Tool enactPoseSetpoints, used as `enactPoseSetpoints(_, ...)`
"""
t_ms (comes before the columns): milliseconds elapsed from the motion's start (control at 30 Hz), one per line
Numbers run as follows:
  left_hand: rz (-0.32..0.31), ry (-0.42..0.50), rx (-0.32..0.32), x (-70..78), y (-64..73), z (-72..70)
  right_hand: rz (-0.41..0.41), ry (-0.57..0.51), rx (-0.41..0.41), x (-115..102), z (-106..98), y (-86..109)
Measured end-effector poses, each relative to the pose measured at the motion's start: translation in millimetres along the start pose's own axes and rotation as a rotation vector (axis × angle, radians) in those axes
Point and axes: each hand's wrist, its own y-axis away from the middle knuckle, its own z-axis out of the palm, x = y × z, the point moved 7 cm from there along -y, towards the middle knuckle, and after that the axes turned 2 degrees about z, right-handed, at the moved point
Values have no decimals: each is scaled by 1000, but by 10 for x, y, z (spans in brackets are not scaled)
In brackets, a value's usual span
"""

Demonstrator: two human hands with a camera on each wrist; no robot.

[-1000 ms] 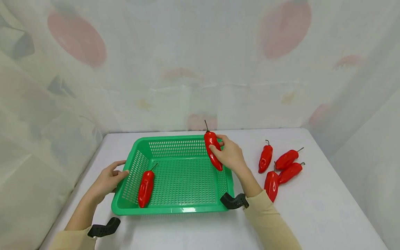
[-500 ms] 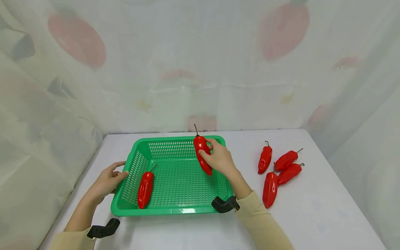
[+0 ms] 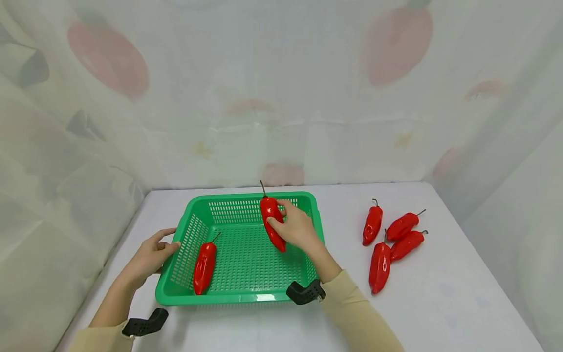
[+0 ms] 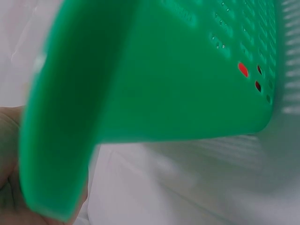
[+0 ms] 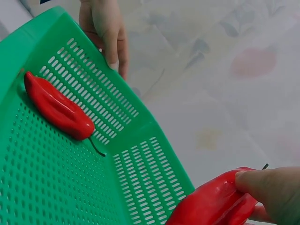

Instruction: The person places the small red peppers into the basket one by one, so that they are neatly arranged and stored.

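Observation:
Over the green plastic basket (image 3: 255, 297), my right hand (image 3: 295, 227) holds a red chili pepper (image 3: 271, 224) between thumb and fingers. Its stem points up and away, and the body slants down to the right. At the basket's left side my left hand (image 3: 151, 252) grips the rim, thumb on top; some of its fingers are hidden. A second red pepper (image 3: 204, 269) lies on the basket floor along the left wall, stem toward the back. The right wrist view shows that pepper (image 5: 58, 108) and the held pepper (image 5: 213, 201) too. In the left wrist view, the basket wall (image 4: 178, 89) hides much of the hand.
To the right of the basket, several red peppers lie on the white table (image 3: 444, 293): one upright in view (image 3: 373, 224), two angled (image 3: 403, 226), and a nearer one (image 3: 380, 268). A pale patterned curtain (image 3: 281, 98) hangs behind the table.
My right hand has moved left with its pepper, from above the basket's right rim to above its middle, and slightly toward me. The left hand stays on the rim.

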Motion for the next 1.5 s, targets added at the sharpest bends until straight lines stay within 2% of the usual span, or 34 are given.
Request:
enactPoseSetpoints(867, 6, 9, -5, 30, 20, -7, 4, 5, -129, -170, 393, -65)
enactPoseSetpoints(1333, 4, -1, -5, 13, -6, -7, 3, -70, -242, -253, 601, -98)
enactPoseSetpoints(1500, -1, 0, -6, 8, -2, -7, 36, -135, -291, -248, 690, -83)
